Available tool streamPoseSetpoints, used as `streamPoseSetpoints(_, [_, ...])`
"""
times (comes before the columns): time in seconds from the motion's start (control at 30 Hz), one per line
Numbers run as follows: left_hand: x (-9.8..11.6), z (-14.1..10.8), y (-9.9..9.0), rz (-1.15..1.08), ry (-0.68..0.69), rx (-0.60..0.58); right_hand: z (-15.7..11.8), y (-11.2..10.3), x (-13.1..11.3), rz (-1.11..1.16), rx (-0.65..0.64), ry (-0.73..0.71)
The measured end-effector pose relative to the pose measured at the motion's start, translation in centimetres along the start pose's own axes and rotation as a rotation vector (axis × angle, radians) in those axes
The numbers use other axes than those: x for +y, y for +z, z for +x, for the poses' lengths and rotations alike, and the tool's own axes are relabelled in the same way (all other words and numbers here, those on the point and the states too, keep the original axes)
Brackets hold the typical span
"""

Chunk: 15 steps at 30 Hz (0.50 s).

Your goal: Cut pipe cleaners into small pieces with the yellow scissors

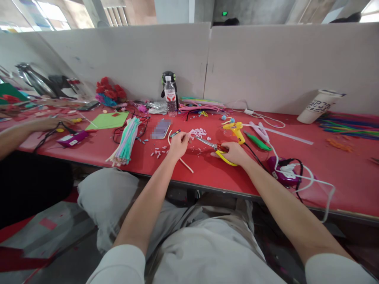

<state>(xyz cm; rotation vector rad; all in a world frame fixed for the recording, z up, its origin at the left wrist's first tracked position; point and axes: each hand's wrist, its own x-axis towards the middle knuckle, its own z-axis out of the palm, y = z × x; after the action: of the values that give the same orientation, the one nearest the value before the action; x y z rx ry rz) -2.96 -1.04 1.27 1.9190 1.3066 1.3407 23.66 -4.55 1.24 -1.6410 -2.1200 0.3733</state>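
Observation:
My left hand (179,144) is closed in a pinch on a pale pipe cleaner, mostly hidden by the fingers, at the tips of the scissors. A cream pipe cleaner (186,165) emerges below that hand and reaches toward the table's front edge; whether it is the one pinched is unclear. Scissors with yellow handles (226,158) are in my right hand (233,152), blades pointing left toward my left fingertips. Small pale pink cut pieces (199,133) lie heaped just behind the blades, and more pink bits (159,151) are scattered left of my left hand.
On the red table (207,177) are a phone (161,129), a pastel pipe cleaner bundle (127,140), a water bottle (170,96), a yellow glue gun (235,130), a purple power strip (282,172) with cords, and a cup (319,106). Another person's arm (26,132) reaches in at left.

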Motion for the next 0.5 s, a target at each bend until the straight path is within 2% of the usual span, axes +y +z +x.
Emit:
streamPoseSetpoints(0.4, [1.0, -0.4, 0.3, -0.108, -0.129, 0.068, 0.1, 0.4, 0.3, 0.016, 0.036, -0.024])
streamPoseSetpoints(0.5, [1.2, -0.5, 0.3, -0.096, -0.121, 0.076, 0.1, 0.5, 0.2, 0.040, 0.043, -0.023])
